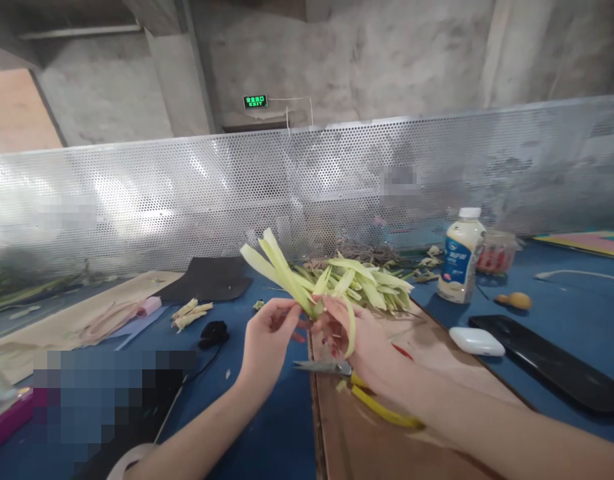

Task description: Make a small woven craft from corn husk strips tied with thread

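Note:
Both hands meet over a blue table, holding a cluster of pale green leaf strips that fan up and to the left. My left hand pinches the base of the strips from the left. My right hand grips the same base from the right, and one strip curls down over its fingers. Yellow-handled scissors lie on a brown board just below my right wrist. A heap of more leaf strips lies behind my hands.
A white bottle stands at the right, with a white case and a black flat device near it. A black sheet, cut strip pieces and brown paper lie left. A perforated metal screen closes the back.

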A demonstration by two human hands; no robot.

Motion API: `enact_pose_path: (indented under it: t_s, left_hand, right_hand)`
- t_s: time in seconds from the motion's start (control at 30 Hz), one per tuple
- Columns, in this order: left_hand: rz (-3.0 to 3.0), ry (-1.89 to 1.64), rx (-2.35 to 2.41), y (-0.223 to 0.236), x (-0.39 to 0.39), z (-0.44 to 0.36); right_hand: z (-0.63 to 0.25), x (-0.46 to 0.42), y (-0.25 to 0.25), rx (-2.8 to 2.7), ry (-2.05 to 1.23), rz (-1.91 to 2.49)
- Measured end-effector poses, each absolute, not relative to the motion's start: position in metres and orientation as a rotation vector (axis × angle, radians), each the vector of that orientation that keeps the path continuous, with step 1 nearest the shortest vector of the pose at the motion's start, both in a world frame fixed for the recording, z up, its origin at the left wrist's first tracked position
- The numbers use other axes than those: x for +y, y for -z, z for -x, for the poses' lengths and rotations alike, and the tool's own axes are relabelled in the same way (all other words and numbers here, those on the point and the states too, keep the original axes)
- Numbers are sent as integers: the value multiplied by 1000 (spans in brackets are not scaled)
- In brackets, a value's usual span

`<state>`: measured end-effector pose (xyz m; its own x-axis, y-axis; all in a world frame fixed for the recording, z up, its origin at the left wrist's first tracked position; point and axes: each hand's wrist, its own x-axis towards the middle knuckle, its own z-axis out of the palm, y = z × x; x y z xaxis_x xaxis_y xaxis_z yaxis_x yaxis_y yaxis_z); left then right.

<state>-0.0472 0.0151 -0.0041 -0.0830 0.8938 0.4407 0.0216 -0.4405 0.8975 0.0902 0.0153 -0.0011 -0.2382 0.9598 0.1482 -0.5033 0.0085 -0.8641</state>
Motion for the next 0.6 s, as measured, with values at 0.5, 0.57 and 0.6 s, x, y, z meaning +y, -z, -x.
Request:
enact_pose_path:
  t_s: [0.5, 0.57, 0.6]
  left_hand:
    - [-1336, -1692, 956, 5, 19, 50]
    - [-1355, -1689, 971, 4, 19, 51]
    - [-1369, -1692, 992, 4, 19, 51]
  right_hand:
    - [-110, 30, 7, -1258, -1928, 478]
    - [-114, 33, 6, -1310, -1918, 499]
    - [-115, 34, 6, -1340, -1916, 510]
